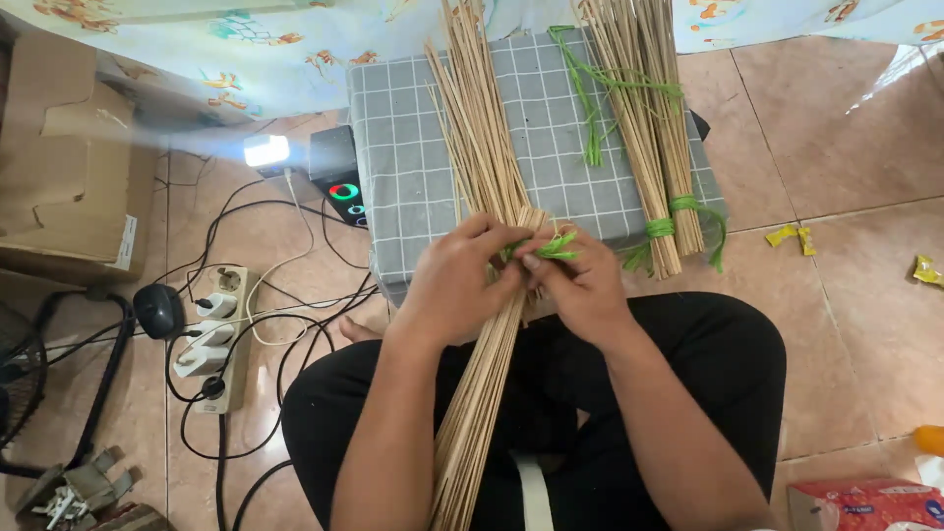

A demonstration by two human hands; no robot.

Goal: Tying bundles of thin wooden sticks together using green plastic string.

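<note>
1. Head view: grey checked cushion [413, 147] sits on the tiled floor [836, 147] right in front of the seated person, w/ the stick stock laid across it, prob. so it's all within arm's reach.
2. Loose bundle of thin sticks [482, 157] runs from the cushion down over the lap; that slant keeps its middle at hand level.
3. Tied bundles [654, 128] lie apart on the cushion's right side, each w/ green bands.
4. Left hand [457, 280] is clamped round the loose bundle, squeezing the sticks together.
5. Right hand [580, 280] pinches the green strip [553, 246] between thumb & fingers, tight against the sticks beside the left hand.
</note>
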